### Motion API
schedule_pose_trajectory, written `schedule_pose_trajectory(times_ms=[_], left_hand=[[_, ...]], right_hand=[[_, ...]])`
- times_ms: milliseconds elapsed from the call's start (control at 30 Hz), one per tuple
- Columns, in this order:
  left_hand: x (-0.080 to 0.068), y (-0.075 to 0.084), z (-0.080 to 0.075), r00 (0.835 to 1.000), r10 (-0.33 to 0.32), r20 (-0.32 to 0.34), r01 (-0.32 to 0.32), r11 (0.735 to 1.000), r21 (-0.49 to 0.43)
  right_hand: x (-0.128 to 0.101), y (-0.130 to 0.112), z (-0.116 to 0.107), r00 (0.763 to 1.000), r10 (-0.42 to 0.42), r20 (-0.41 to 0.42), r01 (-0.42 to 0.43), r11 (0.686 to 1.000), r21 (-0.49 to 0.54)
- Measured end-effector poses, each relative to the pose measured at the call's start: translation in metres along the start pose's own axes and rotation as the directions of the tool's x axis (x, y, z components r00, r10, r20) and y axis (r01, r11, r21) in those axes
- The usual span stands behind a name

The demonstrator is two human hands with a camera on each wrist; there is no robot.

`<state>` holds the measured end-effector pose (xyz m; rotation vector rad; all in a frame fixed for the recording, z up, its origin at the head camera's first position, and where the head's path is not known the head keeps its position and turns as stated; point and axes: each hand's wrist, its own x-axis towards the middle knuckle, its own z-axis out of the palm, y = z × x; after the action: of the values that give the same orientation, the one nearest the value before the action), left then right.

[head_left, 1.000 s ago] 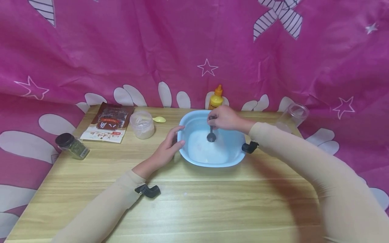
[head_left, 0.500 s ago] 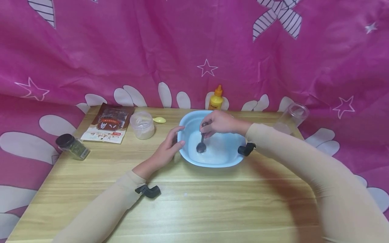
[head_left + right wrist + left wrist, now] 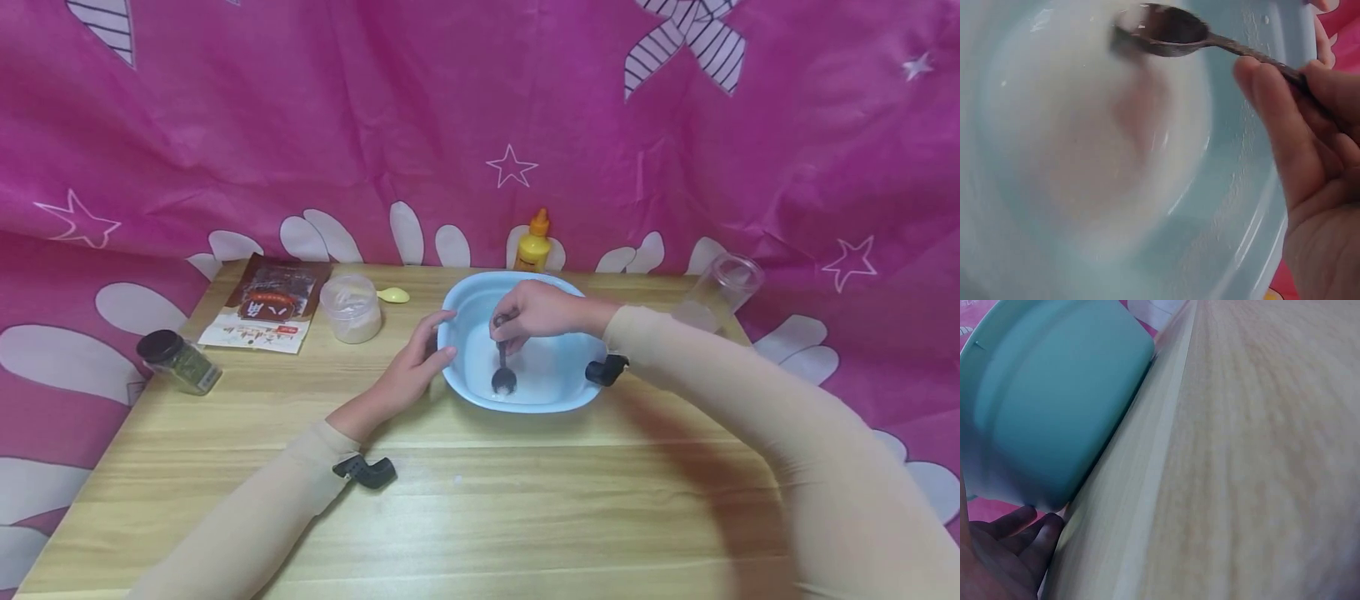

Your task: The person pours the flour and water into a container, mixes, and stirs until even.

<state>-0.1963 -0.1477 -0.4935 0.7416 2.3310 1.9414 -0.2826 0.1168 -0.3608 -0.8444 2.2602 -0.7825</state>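
Here's the right hand (image 3: 542,310), fingers pinched tight on the spoon (image 3: 503,381) by its handle, the bowl tipped down inside the blue basin (image 3: 520,407), at or just above the milky liquid (image 3: 1079,150)! Over on the left, the left hand (image 3: 411,367) grips nothing, loosely spread fingers touching the basin's side as it sits on the table (image 3: 480,517).

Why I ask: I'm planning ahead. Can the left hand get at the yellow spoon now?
Probably yes: the left hand touches the basin, but bare table seems to lie between it and the yellow spoon.
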Motion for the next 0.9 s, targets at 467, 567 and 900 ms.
schedule_pose_trajectory(times_ms=[467, 567, 900], left_hand=[[0.001, -0.002, 0.0, 1.0, -0.008, 0.007, 0.008, 1.0, 0.005], [0.001, 0.0, 0.001, 1.0, -0.01, 0.006, 0.01, 1.0, 0.005], [0.001, -0.002, 0.001, 1.0, -0.012, 0.003, 0.012, 1.0, -0.005]], right_hand=[[0.001, -0.004, -0.007, 0.971, 0.08, -0.226, -0.117, 0.981, -0.156], [0.001, -0.005, -0.002, 0.996, 0.039, -0.082, -0.045, 0.996, -0.074], [0.01, -0.003, 0.005, 0.971, 0.016, -0.237, -0.008, 0.999, 0.034]])
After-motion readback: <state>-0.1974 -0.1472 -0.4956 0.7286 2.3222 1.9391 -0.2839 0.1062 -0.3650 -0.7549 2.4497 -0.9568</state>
